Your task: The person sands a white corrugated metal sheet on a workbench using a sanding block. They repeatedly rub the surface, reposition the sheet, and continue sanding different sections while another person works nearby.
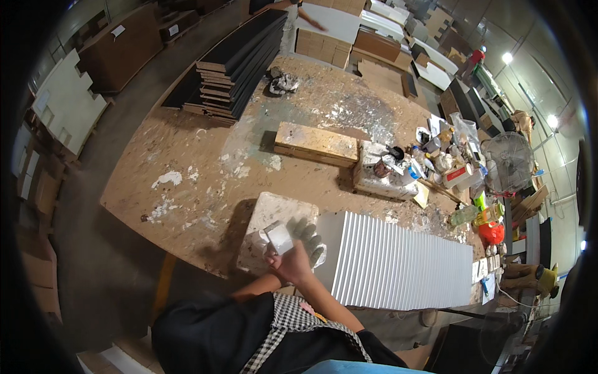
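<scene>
My forearms cross over a paint-stained whitish block (277,206) at the table's near side. My bare right hand (291,265) is closed around a small whitish rectangular block (278,238). Partly behind it lies my left hand (308,240) in a grey-green glove, somewhat blurred. Its fingers look spread toward the right, close to the end of a row of white panels (398,265). These panels overlap like steps along the near right of the table. What lies under the gloved palm is hidden.
The paint-spotted brown table (193,168) bears a stack of black boards (230,75), a wooden beam (317,142) and a second stained block (380,187). Bottles, cups and bags crowd the right, near a fan (507,162). Another person's arm (311,19) shows at the far side.
</scene>
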Available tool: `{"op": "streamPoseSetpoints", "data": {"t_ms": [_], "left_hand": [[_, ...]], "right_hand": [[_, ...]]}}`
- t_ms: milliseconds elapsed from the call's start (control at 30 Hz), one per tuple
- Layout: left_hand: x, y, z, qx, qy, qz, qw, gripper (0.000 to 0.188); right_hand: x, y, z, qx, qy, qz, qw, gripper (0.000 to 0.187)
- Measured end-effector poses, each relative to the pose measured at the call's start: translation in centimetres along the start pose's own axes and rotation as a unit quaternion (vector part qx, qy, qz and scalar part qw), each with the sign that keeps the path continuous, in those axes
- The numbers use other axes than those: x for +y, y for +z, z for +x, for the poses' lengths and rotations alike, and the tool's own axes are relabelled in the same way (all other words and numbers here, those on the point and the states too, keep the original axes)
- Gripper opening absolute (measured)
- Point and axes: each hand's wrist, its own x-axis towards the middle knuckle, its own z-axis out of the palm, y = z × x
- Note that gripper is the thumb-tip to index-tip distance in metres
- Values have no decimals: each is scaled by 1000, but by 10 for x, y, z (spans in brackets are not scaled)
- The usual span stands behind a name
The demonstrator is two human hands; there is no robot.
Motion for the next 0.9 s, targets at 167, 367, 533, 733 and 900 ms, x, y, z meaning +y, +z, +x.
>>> {"op": "streamPoseSetpoints", "data": {"t_ms": [167,367,533,733,900], "left_hand": [[1,-1,6,-10,9,-4,1000,47],[0,-2,6,-11,13,0,1000,44],[0,-1,5,-14,20,4,1000,42],[0,-1,6,-16,25,5,1000,39],[-4,4,11,-14,30,16,999,37]], "right_hand": [[-1,3,3,44,4,6,999,41],[-3,3,1,28,25,10,999,37],[-6,10,-3,22,19,26,999,34],[-4,2,-4,-38,6,29,999,40],[2,-11,-5,-35,13,29,999,42]]}}
